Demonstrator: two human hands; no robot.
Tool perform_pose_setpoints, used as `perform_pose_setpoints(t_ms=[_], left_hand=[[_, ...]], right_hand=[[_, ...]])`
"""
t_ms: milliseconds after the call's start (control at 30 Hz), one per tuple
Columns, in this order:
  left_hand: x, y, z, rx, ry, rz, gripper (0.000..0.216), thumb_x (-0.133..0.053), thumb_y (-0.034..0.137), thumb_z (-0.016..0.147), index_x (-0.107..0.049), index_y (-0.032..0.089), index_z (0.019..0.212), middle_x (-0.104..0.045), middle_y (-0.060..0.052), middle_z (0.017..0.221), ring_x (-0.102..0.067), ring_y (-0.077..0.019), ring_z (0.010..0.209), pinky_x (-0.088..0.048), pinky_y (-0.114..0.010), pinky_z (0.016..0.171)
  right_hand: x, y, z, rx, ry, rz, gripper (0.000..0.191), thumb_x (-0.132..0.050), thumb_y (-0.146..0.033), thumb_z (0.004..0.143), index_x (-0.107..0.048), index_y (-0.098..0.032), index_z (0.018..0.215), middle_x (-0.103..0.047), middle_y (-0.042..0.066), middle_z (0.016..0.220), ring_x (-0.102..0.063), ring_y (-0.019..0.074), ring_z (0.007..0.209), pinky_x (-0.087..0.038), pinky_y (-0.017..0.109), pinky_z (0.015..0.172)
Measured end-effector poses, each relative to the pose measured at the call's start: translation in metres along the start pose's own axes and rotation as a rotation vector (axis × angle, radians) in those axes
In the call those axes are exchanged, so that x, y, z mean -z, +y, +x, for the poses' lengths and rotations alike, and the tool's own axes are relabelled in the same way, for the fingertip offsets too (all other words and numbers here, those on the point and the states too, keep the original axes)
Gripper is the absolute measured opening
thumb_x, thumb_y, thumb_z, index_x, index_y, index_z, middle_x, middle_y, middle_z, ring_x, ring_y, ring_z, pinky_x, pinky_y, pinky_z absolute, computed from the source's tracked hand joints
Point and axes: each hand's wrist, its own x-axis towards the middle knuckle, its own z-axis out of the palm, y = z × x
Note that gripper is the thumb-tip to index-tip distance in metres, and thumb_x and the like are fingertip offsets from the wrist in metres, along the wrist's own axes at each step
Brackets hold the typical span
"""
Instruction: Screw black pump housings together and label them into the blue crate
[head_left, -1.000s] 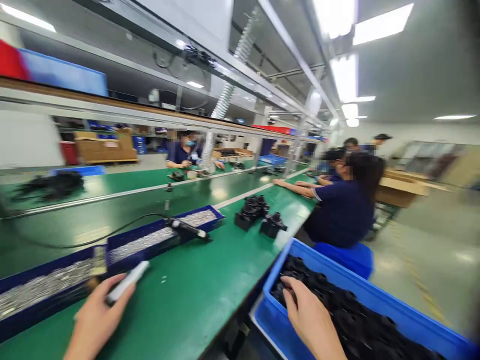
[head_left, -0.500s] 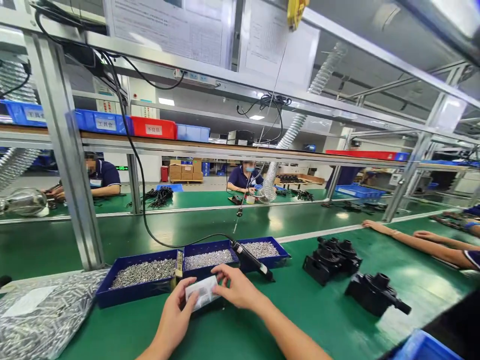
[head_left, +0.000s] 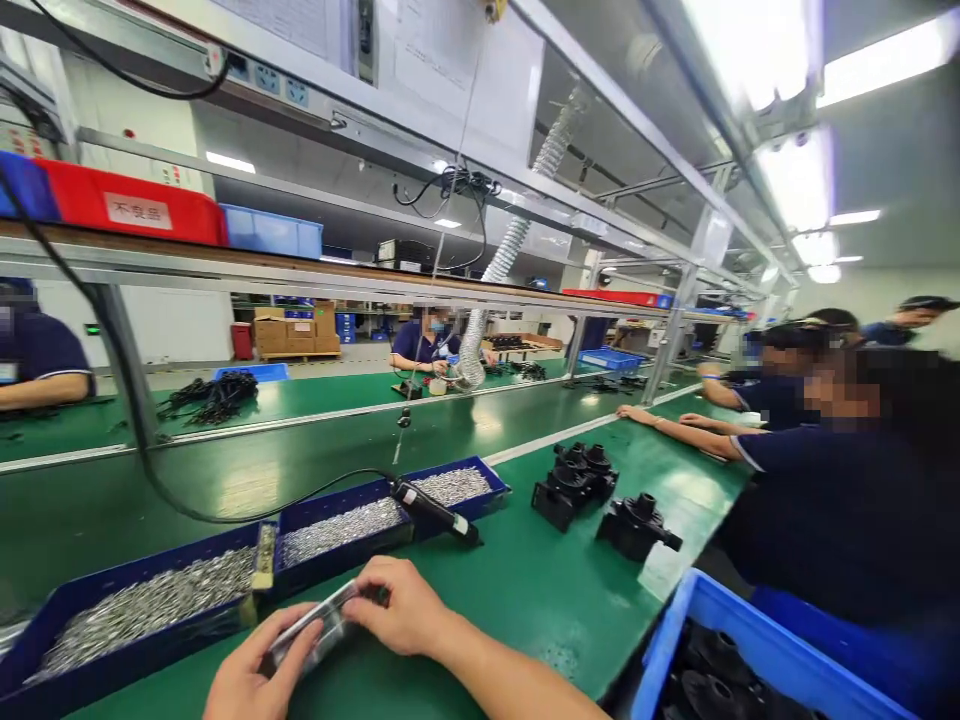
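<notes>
My left hand (head_left: pixel 251 675) and my right hand (head_left: pixel 401 605) both grip a small clear plastic packet (head_left: pixel 311 630) low over the green bench (head_left: pixel 517 590). The left hand clasps its near end, the right pinches its far end. Just beyond the hands stand dark blue trays (head_left: pixel 150 610) filled with silver screws (head_left: pixel 341 527). A black electric screwdriver (head_left: pixel 435 511) on a cable lies across the tray edge. Two black plastic housings (head_left: pixel 574 482) sit to the right on the bench.
A blue bin (head_left: pixel 720 620) of black parts stands at the lower right. A co-worker in dark blue (head_left: pixel 840 490) sits close on the right, arms on the bench. Other people work across the conveyor (head_left: pixel 247 470). Metal posts (head_left: pixel 124 360) and a shelf with red and blue bins (head_left: pixel 127 205) rise overhead.
My view swung back right after facing the bench; the blue bin and neighbour show again. Both hands still hold the packet, now turned edge-on and lower in view.
</notes>
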Motion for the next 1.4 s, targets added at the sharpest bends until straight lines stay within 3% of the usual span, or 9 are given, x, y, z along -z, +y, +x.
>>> perform_pose_setpoints(t_ms=[100,233,600,800,967,1033,1133,1233,1400], left_hand=[[-0.003,0.012,-0.005,-0.008,-0.01,-0.028,0.06,-0.07,0.083,0.084,-0.083,0.026,0.097,-0.079,-0.004,0.088,-0.072,-0.0284,0.078,-0.06,-0.031,0.074],[-0.007,0.018,-0.006,-0.027,-0.036,-0.08,0.059,-0.067,0.08,0.089,-0.079,0.022,0.086,-0.074,-0.006,0.078,-0.066,-0.0261,0.073,-0.053,-0.031,0.07],[-0.004,0.022,-0.006,0.012,-0.099,-0.051,0.055,-0.06,0.069,0.095,-0.067,0.019,0.075,-0.06,-0.003,0.069,-0.049,-0.0203,0.067,-0.034,-0.029,0.063],[-0.006,0.022,-0.006,0.069,-0.109,-0.088,0.062,-0.057,0.078,0.092,-0.059,0.019,0.071,-0.051,0.0,0.067,-0.042,-0.0181,0.066,-0.03,-0.029,0.063],[-0.01,0.012,-0.005,0.095,-0.093,-0.11,0.065,-0.057,0.082,0.09,-0.056,0.02,0.07,-0.047,0.001,0.067,-0.039,-0.0172,0.066,-0.029,-0.029,0.062],[-0.012,0.008,-0.004,0.082,-0.107,-0.127,0.065,-0.059,0.08,0.091,-0.057,0.019,0.07,-0.048,0.001,0.067,-0.04,-0.0171,0.067,-0.03,-0.029,0.063],[-0.015,0.004,-0.005,0.053,-0.138,-0.218,0.059,-0.066,0.074,0.092,-0.064,0.017,0.079,-0.055,-0.001,0.073,-0.045,-0.0175,0.07,-0.034,-0.028,0.066],[-0.016,0.001,-0.005,0.091,-0.137,-0.405,0.056,-0.071,0.072,0.092,-0.066,0.017,0.095,-0.065,-0.004,0.081,-0.054,-0.0191,0.073,-0.04,-0.028,0.069],[-0.017,-0.004,-0.002,0.092,-0.104,-0.452,0.056,-0.07,0.072,0.093,-0.063,0.017,0.087,-0.063,-0.002,0.074,-0.05,-0.0163,0.067,-0.036,-0.025,0.063]], right_hand=[[-0.015,0.012,0.008,0.023,-0.07,0.081,0.032,-0.072,-0.046,0.105,-0.071,-0.015,0.114,-0.072,0.006,0.104,-0.069,0.0194,0.084,-0.06,0.032,0.075],[-0.025,0.024,0.013,0.05,-0.107,0.131,0.03,-0.073,-0.045,0.097,-0.072,-0.016,0.092,-0.068,0.002,0.08,-0.06,0.016,0.069,-0.044,0.025,0.062],[-0.023,0.023,0.009,0.161,-0.087,0.015,0.028,-0.067,-0.033,0.099,-0.068,-0.018,0.076,-0.065,0.002,0.077,-0.057,0.0171,0.072,-0.038,0.027,0.065],[-0.02,0.024,0.009,0.249,-0.069,0.028,0.01,-0.07,-0.028,0.1,-0.078,-0.022,0.1,-0.072,0.004,0.093,-0.066,0.0194,0.08,-0.047,0.028,0.066],[-0.017,0.019,0.008,0.394,-0.033,0.051,0.011,-0.072,-0.027,0.098,-0.083,-0.027,0.1,-0.072,0.007,0.104,-0.066,0.0256,0.1,-0.053,0.038,0.089],[-0.019,0.018,0.008,0.392,-0.036,0.067,0.031,-0.073,-0.023,0.096,-0.078,-0.031,0.125,-0.072,0.006,0.113,-0.065,0.0275,0.111,-0.052,0.042,0.1],[-0.025,0.022,0.008,0.309,-0.052,0.087,0.062,-0.068,-0.016,0.094,-0.058,-0.033,0.153,-0.073,0.004,0.112,-0.067,0.027,0.11,-0.051,0.047,0.107],[-0.03,0.028,0.01,0.234,-0.006,0.093,0.06,-0.066,-0.017,0.095,-0.055,-0.03,0.152,-0.074,0.002,0.102,-0.069,0.0273,0.103,-0.051,0.05,0.106],[-0.032,0.031,0.009,0.323,0.058,0.069,0.069,-0.065,-0.013,0.095,-0.044,-0.033,0.158,-0.076,0.001,0.104,-0.068,0.0276,0.106,-0.049,0.052,0.11]])
